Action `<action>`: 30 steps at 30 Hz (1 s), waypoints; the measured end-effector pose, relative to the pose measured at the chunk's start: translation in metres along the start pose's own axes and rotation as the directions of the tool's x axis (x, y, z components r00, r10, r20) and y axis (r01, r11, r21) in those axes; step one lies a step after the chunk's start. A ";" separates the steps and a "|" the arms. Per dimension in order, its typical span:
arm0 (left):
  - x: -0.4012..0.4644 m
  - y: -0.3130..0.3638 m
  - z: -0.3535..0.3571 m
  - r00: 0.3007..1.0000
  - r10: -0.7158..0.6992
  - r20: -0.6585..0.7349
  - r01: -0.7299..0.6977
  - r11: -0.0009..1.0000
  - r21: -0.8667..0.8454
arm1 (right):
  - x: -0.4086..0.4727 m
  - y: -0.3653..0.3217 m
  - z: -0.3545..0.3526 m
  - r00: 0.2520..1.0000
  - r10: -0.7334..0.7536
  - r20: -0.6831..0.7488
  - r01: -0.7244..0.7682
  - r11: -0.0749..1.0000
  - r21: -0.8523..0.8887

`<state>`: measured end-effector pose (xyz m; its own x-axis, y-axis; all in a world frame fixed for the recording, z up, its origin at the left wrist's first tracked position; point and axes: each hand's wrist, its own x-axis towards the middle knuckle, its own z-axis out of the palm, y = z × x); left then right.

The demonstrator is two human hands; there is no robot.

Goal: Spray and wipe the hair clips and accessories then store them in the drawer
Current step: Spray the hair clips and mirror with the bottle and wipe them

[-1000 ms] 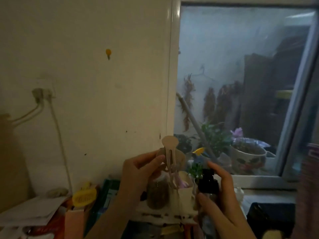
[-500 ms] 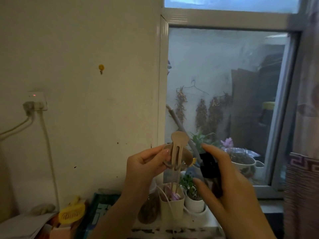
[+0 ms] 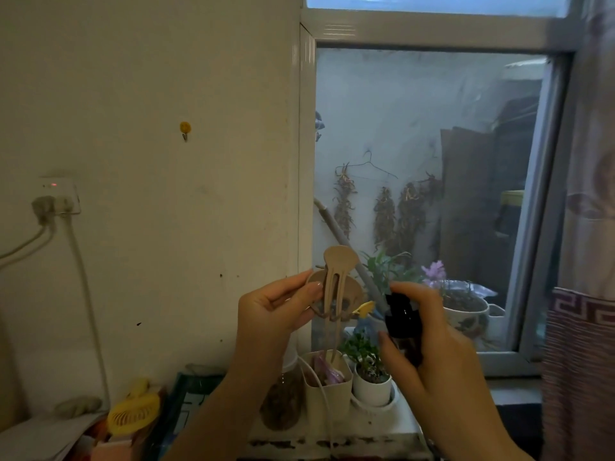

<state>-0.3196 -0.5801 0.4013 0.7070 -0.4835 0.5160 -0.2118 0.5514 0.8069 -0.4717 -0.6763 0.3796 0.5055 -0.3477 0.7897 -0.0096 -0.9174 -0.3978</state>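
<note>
At lower centre, the left hand (image 3: 276, 311) pinches a beige two-pronged hair fork (image 3: 334, 294) upright, prongs down; just right, the right hand (image 3: 429, 341) grips a dark, glossy spray bottle (image 3: 402, 324).

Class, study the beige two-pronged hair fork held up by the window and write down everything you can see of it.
The beige two-pronged hair fork has a rounded, fan-shaped head on top and two long thin prongs pointing down. It looks like matte plastic or wood. It stands upright, pinched by the left hand against a brown oval hair clip behind it. Its prong tips hang just over a white cup; contact is unclear.
</note>
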 end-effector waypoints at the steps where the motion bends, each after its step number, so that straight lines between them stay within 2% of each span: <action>1: 0.001 0.000 0.000 1.000 -0.003 -0.001 0.003 1.000 0.001 | 0.000 0.001 0.000 1.000 0.006 0.007 -0.006 1.000 0.010; 10: 0.001 -0.005 -0.001 1.000 -0.018 -0.002 0.018 0.999 0.034 | -0.003 0.011 0.004 0.999 0.044 0.016 -0.044 0.998 -0.033; 17: -0.001 -0.008 -0.008 1.000 -0.021 0.010 0.020 0.997 0.071 | 0.000 0.014 0.000 0.997 0.053 -0.051 -0.058 0.994 -0.094; 22: -0.004 -0.008 -0.010 0.999 -0.028 0.033 0.026 0.998 0.051 | 0.001 0.014 0.004 0.999 0.034 -0.004 -0.034 0.995 -0.098; 30: -0.005 -0.011 -0.015 0.999 -0.038 0.006 0.038 0.997 0.063 | -0.003 0.020 0.014 0.999 0.046 -0.019 -0.047 0.997 -0.068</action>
<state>-0.3107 -0.5732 0.3854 0.7105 -0.5083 0.4867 -0.2275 0.4886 0.8423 -0.4618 -0.6906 0.3627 0.4880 -0.3928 0.7795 -0.0921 -0.9112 -0.4015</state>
